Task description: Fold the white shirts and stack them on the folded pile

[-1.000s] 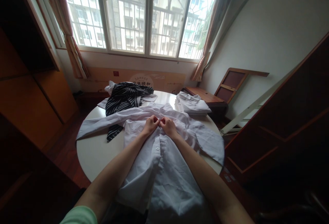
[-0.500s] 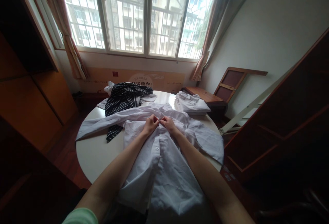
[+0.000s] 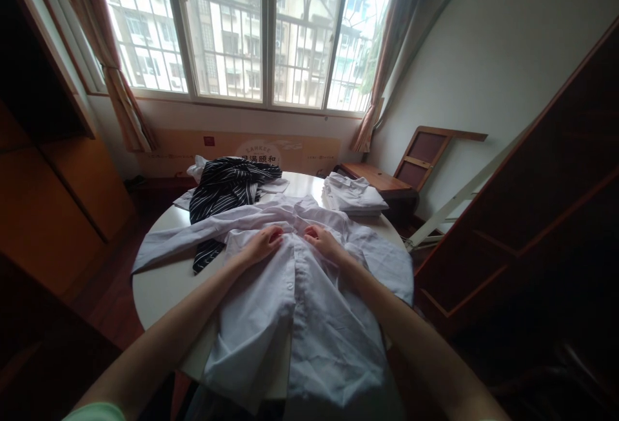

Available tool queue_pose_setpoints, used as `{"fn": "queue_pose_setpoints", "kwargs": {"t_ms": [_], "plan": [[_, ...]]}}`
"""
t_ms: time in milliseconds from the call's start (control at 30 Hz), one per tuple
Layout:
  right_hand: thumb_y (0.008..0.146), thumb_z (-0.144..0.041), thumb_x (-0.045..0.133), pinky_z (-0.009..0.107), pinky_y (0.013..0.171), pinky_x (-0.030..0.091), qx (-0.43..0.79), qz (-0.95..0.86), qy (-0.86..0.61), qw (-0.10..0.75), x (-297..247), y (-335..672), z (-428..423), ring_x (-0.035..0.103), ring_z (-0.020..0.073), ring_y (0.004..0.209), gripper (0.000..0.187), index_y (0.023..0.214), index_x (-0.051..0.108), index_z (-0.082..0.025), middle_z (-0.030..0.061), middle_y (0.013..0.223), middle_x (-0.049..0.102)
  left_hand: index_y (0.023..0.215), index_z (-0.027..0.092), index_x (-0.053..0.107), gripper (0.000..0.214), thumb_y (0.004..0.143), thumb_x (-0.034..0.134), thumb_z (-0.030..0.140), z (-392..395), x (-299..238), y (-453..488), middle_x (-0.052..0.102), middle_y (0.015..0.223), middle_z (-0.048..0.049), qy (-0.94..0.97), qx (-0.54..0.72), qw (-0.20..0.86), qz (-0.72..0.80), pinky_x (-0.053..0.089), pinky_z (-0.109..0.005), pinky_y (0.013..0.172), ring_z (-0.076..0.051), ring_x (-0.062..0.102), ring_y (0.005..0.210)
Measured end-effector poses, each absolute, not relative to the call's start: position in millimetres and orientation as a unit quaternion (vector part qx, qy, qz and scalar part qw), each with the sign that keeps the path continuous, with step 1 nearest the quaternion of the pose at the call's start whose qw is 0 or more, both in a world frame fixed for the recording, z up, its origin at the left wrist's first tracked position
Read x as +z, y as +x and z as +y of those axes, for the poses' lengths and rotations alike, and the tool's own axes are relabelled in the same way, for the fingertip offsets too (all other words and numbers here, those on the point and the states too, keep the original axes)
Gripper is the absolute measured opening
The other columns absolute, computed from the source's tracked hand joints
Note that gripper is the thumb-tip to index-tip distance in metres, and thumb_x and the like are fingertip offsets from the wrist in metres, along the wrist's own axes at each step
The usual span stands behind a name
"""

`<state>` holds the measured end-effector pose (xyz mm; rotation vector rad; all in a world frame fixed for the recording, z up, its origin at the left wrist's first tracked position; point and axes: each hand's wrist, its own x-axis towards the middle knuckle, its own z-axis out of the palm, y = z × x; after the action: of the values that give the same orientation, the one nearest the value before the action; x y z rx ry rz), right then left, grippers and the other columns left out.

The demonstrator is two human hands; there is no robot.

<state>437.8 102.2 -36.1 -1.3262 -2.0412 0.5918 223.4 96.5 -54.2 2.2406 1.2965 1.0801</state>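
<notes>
A white button-up shirt (image 3: 333,337) lies spread with its front up, its collar end away from me and its hem hanging over the near table edge. The upper front is closed along the button strip; lower down the two panels part. My left hand (image 3: 265,242) rests on the shirt's left upper front, fingers loosely bent and holding nothing that I can see. On the other side of the strip, my right hand (image 3: 322,240) touches the cloth with its fingers slightly curled and apart. A gap of fabric shows between both hands.
The round white table (image 3: 159,298) carries a black striped garment (image 3: 222,189) at the back left and a stack of folded white shirts (image 3: 355,194) at the back right. Behind it stand a long cardboard box (image 3: 193,145) and a wooden chair (image 3: 420,156) under the window.
My hands, which were pinching together at the upper button strip, have let go and moved apart to either side. The view has shifted slightly to the right.
</notes>
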Motion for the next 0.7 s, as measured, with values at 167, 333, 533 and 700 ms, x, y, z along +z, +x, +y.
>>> {"fn": "queue_pose_setpoints", "kwargs": {"t_ms": [167,333,533,700], "plan": [[0.077,-0.023,0.049,0.029,0.072,0.046,0.136,-0.754,-0.536,0.355,-28,518,75,0.061,0.0170,0.078,0.020,0.092,0.060,-0.017,0.0065,0.088,0.066,0.086,0.018,0.058,0.023,0.081,0.042,0.033,69,-44,134,0.064,0.085,-0.0062,0.711,0.357,0.054,0.604,0.045,-0.030,0.072,-0.019,0.060,0.076],[0.073,-0.035,0.059,0.027,0.059,0.040,0.032,-0.675,-0.706,0.212,-29,584,63,0.060,0.0205,0.066,0.035,0.100,0.059,-0.013,0.0052,0.068,0.063,0.108,0.014,0.051,0.038,0.079,0.045,0.038,53,-40,89,0.064,0.088,-0.0083,0.662,0.257,0.026,0.703,0.044,-0.029,0.068,-0.022,0.061,0.079],[0.080,-0.027,0.049,0.024,0.055,0.034,0.039,-0.704,-0.701,0.106,-32,585,56,0.061,0.0192,0.069,0.014,0.078,0.059,-0.018,0.0070,0.071,0.066,0.107,0.020,0.057,0.033,0.083,0.041,0.037,56,-34,111,0.067,0.086,-0.0094,0.664,0.184,-0.030,0.724,0.042,-0.030,0.063,-0.027,0.062,0.080],[0.076,-0.028,0.053,0.024,0.051,0.036,0.068,-0.686,-0.713,0.128,-22,591,68,0.059,0.0180,0.059,0.016,0.064,0.054,-0.018,0.0052,0.061,0.063,0.090,0.020,0.062,0.030,0.084,0.038,0.036,66,-23,110,0.067,0.077,-0.0088,0.646,0.226,-0.030,0.729,0.043,-0.030,0.063,-0.026,0.063,0.079]]}}
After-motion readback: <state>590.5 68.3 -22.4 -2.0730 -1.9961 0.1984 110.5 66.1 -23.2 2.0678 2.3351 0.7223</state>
